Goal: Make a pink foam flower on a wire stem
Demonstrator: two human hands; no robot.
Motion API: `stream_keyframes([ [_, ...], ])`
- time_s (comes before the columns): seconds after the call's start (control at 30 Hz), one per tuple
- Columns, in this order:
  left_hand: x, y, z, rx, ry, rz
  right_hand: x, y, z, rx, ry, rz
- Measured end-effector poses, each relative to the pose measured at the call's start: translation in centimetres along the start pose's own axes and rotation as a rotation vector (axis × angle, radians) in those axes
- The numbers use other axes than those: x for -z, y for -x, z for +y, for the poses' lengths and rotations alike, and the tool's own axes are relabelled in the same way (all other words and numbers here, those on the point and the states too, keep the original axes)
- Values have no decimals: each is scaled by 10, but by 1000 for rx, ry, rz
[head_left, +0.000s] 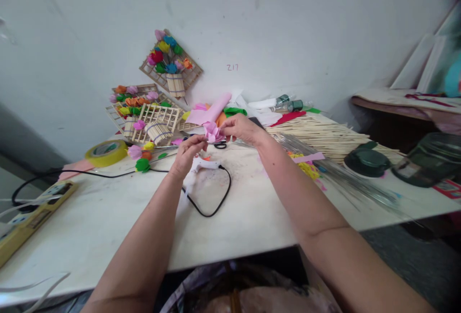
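Both my hands meet above the white table [108, 217], working a small pink paper flower [212, 132]. My left hand [189, 152] pinches its lower left side from below. My right hand [240, 128] grips its right side with fingertips. Right under my left hand lies a white glue gun [203, 163] whose black cord [212, 202] loops toward me. A pink paper sheet [212, 110] lies just behind the flower.
Stick frames with paper flowers [171, 63] lean on the wall at back left. A yellow tape roll [106, 152] and power strip [34, 212] lie left. Wooden sticks [324, 133], wires [345, 174], two dark lids [365, 162] and a shelf [406, 99] fill the right.
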State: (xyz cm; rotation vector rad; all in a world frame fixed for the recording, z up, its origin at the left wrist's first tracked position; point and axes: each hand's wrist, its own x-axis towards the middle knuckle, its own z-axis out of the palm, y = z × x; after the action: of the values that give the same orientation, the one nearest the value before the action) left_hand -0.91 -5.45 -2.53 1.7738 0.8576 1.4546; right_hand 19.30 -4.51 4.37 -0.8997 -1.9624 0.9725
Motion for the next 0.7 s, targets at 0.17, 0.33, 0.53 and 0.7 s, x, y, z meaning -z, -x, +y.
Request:
stream_keyframes([
  [0.17, 1, 1, -1, 15, 21, 6, -6, -2, -1, 4, -45, 46],
  [0.33, 1, 0, -6, 23, 68, 14, -10, -1, -1, -82, -66, -26],
  [0.53, 2, 0, -5, 49, 74, 5, -10, 1, -3, -4, 0, 16],
  [0.7, -1, 1, -2, 68, 79, -22, -10, 1, -8, 43, 123, 58],
])
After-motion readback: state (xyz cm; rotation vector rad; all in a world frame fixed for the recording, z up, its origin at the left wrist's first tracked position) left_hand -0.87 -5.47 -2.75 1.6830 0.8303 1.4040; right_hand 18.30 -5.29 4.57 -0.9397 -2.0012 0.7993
